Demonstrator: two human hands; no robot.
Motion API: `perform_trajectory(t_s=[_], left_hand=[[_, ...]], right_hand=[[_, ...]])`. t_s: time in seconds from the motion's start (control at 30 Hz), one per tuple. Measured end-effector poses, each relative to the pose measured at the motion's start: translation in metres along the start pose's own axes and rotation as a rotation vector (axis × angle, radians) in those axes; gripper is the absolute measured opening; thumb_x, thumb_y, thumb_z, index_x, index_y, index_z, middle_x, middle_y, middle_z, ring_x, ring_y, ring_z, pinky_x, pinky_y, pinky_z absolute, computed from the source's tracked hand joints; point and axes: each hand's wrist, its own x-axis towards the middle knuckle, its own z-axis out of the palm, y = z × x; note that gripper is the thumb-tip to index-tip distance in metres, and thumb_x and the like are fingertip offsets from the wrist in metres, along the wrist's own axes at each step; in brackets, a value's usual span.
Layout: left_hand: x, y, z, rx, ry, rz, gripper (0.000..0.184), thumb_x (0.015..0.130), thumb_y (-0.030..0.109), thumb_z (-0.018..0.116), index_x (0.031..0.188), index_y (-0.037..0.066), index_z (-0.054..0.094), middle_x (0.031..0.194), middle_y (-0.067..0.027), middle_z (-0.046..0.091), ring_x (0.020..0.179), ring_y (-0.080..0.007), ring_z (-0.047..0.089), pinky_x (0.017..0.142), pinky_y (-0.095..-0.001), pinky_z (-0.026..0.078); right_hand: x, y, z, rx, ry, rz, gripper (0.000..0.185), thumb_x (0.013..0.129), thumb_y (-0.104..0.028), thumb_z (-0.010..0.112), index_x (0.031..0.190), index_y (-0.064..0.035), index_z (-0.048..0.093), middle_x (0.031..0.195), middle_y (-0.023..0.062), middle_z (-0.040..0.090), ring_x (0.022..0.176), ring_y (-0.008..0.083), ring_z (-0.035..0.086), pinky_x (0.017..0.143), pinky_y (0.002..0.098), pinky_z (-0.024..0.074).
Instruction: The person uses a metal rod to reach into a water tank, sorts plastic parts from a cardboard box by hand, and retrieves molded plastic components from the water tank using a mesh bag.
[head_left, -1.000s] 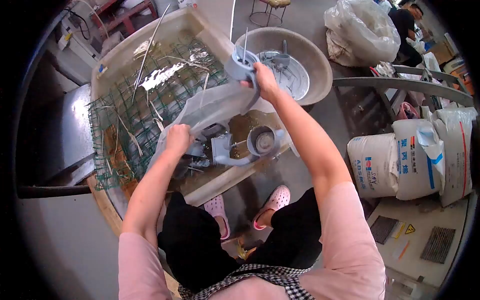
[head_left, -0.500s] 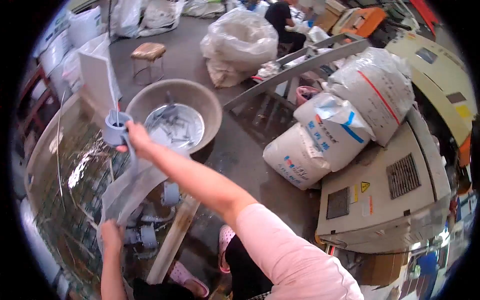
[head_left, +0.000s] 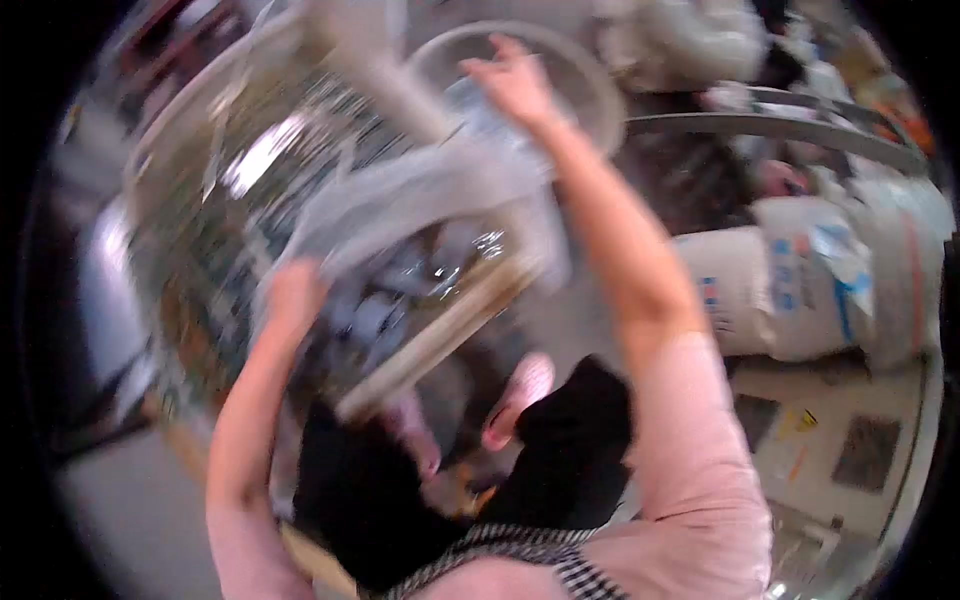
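Observation:
My left hand (head_left: 297, 292) is closed on the edge of a translucent plastic bag (head_left: 400, 200), on the left. The bag's mouth gapes, and several wet-looking grey plastic parts (head_left: 375, 315) lie inside or just below it; blur hides which. My right hand (head_left: 512, 82) reaches out over the round basin (head_left: 597, 85), fingers apart, with nothing visible in them. Below that hand the far side of the bag spreads against the end of a wooden plank (head_left: 440, 335).
A large round tub (head_left: 140, 185) holding water or wet netting fills the left. Stuffed white sacks (head_left: 805, 275) stand at right beside a beige machine cabinet (head_left: 800, 450). A metal frame (head_left: 740, 122) crosses behind. My pink clogs (head_left: 520, 395) are below the plank.
The grey plastic fitting has left my right hand, whose fingers are now spread. My view has swung down and left. My left hand still grips the bag.

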Motion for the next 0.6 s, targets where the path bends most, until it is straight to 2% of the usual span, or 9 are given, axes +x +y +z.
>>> perform_trajectory(t_s=[0.03,0.1,0.2,0.23,0.27,0.33,0.47,0.57,0.6], left_hand=[[0.022,-0.001,0.006,-0.009,0.070,0.068,0.015,0.068,0.014,0.062,0.074,0.000,0.061,0.075,-0.0196,0.059,0.078,-0.0360,0.058,0.070,-0.0442,0.046],[0.027,0.015,0.003,-0.006,0.158,0.084,0.014,0.067,0.014,0.062,0.071,0.000,0.061,0.075,-0.0185,0.059,0.076,-0.0348,0.059,0.069,-0.0437,0.047],[0.008,0.017,-0.004,-0.029,0.170,0.142,0.014,0.067,0.013,0.062,0.069,0.000,0.061,0.076,-0.0173,0.060,0.073,-0.0340,0.060,0.067,-0.0435,0.048],[0.036,0.014,0.008,-0.022,0.152,0.134,0.013,0.066,0.013,0.062,0.069,0.000,0.061,0.075,-0.0170,0.060,0.072,-0.0338,0.060,0.066,-0.0435,0.048],[0.041,0.014,0.006,-0.013,0.176,0.149,0.013,0.066,0.013,0.061,0.069,0.001,0.061,0.075,-0.0166,0.061,0.071,-0.0337,0.060,0.065,-0.0435,0.048],[0.040,0.011,0.021,0.018,0.194,0.121,0.013,0.065,0.013,0.060,0.068,0.000,0.061,0.073,-0.0180,0.060,0.071,-0.0351,0.060,0.066,-0.0438,0.048],[0.049,0.003,0.037,-0.073,0.166,0.097,0.012,0.063,0.011,0.062,0.070,0.000,0.060,0.073,-0.0186,0.059,0.072,-0.0362,0.058,0.065,-0.0441,0.046],[0.044,0.006,0.014,-0.029,0.159,0.139,0.011,0.062,0.007,0.065,0.069,0.001,0.059,0.073,-0.0185,0.058,0.072,-0.0375,0.056,0.064,-0.0442,0.045],[0.044,0.007,0.012,-0.028,0.158,0.147,0.011,0.062,0.007,0.065,0.069,0.001,0.059,0.073,-0.0185,0.058,0.072,-0.0375,0.056,0.064,-0.0442,0.045]], right_hand=[[-0.006,-0.003,-0.005,0.014,0.072,-0.422,0.042,0.080,-0.030,0.059,0.106,0.0027,0.055,0.088,0.0160,0.063,0.072,0.0250,0.061,0.066,0.0333,0.0482],[-0.081,-0.037,-0.013,0.069,-0.363,-0.128,0.022,0.080,-0.021,0.057,0.088,-0.0020,0.063,0.071,0.0109,0.065,0.065,0.0217,0.061,0.063,0.0311,0.0477],[-0.150,-0.031,0.022,-0.311,-0.832,-0.212,0.031,0.074,-0.026,0.063,0.090,0.0005,0.062,0.080,0.0189,0.063,0.077,0.0292,0.062,0.074,0.0380,0.0478],[-0.133,0.014,0.056,-0.523,-0.921,-0.262,0.046,0.073,-0.032,0.065,0.107,-0.0022,0.057,0.092,0.0183,0.061,0.083,0.0300,0.060,0.076,0.0396,0.0468],[-0.145,0.001,0.064,-0.693,-0.913,-0.149,0.064,0.069,-0.032,0.070,0.120,-0.0031,0.045,0.108,0.0212,0.053,0.103,0.0346,0.051,0.085,0.0402,0.0431],[-0.161,0.018,0.087,-0.760,-0.798,-0.255,0.080,0.062,-0.033,0.075,0.125,-0.0030,0.036,0.121,0.0182,0.043,0.109,0.0370,0.046,0.089,0.0415,0.0414],[-0.175,0.040,0.135,-0.816,-0.516,-0.436,0.069,0.067,-0.036,0.069,0.125,-0.0154,0.039,0.128,0.0179,0.036,0.117,0.0373,0.036,0.094,0.0535,0.0284],[-0.172,0.092,0.177,-0.773,-0.009,-0.760,0.062,0.070,-0.039,0.065,0.126,-0.0247,0.041,0.134,0.0176,0.031,0.124,0.0376,0.028,0.097,0.0626,0.0186],[-0.166,0.045,0.143,-0.869,-0.696,-0.484,0.102,0.050,-0.047,0.076,0.136,-0.0339,0.022,0.141,0.0167,0.015,0.129,0.0428,0.010,0.099,0.0644,0.0037]])
